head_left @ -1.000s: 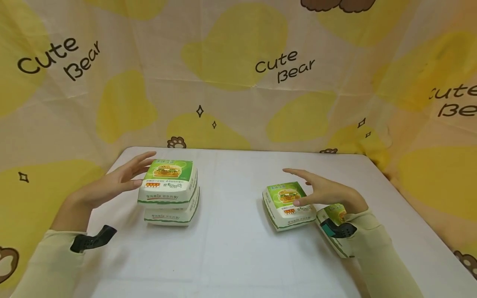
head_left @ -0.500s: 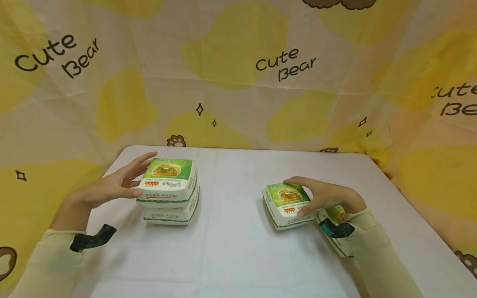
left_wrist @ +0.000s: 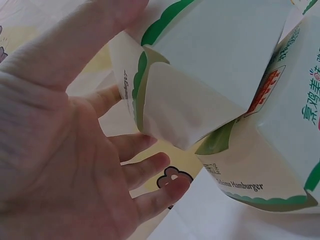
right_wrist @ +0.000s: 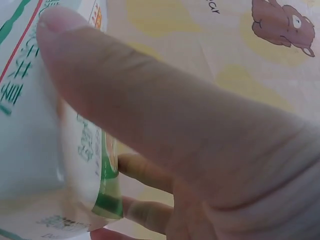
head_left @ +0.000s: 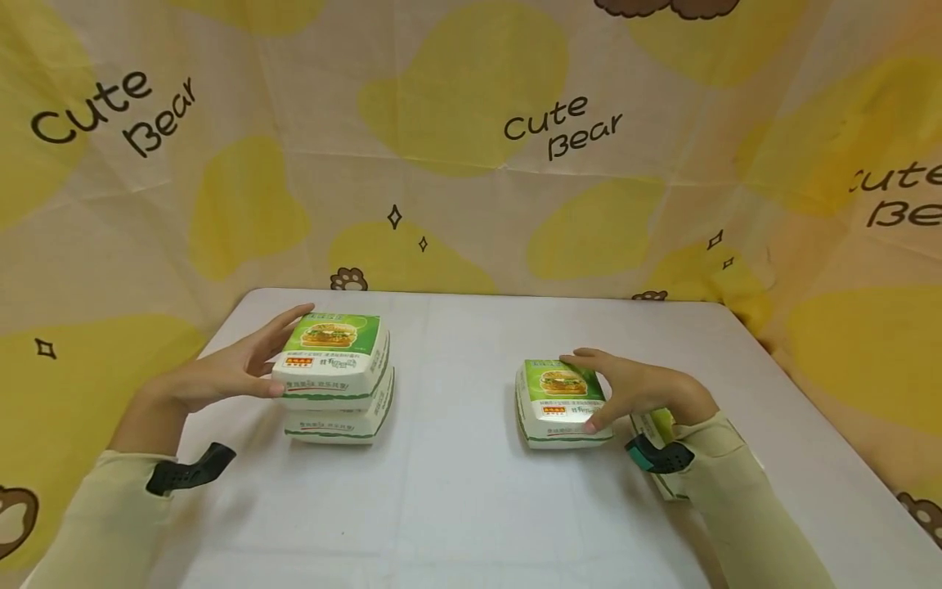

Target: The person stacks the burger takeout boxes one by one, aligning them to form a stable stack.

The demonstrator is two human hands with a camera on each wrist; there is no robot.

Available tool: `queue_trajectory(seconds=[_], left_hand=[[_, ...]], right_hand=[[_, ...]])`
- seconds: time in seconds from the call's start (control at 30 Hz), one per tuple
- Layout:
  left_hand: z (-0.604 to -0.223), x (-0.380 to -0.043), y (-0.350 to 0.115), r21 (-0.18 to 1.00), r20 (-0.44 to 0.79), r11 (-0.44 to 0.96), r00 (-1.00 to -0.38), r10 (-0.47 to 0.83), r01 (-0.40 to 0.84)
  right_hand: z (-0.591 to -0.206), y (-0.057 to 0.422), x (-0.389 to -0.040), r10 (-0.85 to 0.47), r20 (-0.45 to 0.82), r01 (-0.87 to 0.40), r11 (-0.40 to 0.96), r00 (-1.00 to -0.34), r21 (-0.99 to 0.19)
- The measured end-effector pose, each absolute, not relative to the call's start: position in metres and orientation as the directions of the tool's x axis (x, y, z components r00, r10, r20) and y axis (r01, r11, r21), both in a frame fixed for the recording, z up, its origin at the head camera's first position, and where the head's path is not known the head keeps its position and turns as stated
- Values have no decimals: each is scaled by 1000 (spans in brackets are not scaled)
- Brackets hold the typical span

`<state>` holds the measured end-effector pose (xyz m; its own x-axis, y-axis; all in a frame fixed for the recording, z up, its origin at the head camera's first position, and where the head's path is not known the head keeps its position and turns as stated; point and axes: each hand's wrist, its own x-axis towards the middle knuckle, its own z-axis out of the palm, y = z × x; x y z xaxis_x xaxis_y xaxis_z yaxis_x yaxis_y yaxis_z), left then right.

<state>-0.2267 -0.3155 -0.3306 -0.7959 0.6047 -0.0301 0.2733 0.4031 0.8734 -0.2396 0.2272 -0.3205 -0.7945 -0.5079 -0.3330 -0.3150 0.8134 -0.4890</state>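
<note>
Two green-and-white burger boxes are stacked at the left in the head view. My left hand (head_left: pixel 234 366) holds the upper burger box (head_left: pixel 328 360) by its left side, thumb at the front face and fingers round the far edge. Under it the lower burger box (head_left: pixel 331 425) sits slightly offset; its side reads "Delicious Hamburger" in the left wrist view. Right of centre, my right hand (head_left: pixel 640 388) grips another burger box (head_left: pixel 562 397) between the thumb on its front corner and the fingers at its far side. The right wrist view shows that thumb (right_wrist: pixel 100 65) lying against the printed face.
One more burger box (head_left: pixel 666 478) lies to the right, partly hidden under the right wrist and sleeve. The white table (head_left: pixel 456 507) runs back to a yellow-patterned cloth backdrop (head_left: pixel 456 106). Each forearm wears a black wrist strap (head_left: pixel 193 470).
The right hand has come down and closed its thumb and fingers on its box, which has turned straighter and shifted slightly left. The left hand's fingers have drawn in on the upper stacked box.
</note>
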Motion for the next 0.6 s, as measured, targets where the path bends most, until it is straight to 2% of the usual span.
queue_trajectory(seconds=[0.33, 0.6], left_hand=[[-332, -230, -314, 887, -41, 385, -787, 616, 256], [-334, -229, -316, 894, -54, 378, -778, 627, 243]], right_hand=[[-326, 225, -242, -523, -306, -341, 804, -796, -487], [-326, 226, -241, -556, -234, -395, 775, -798, -493]])
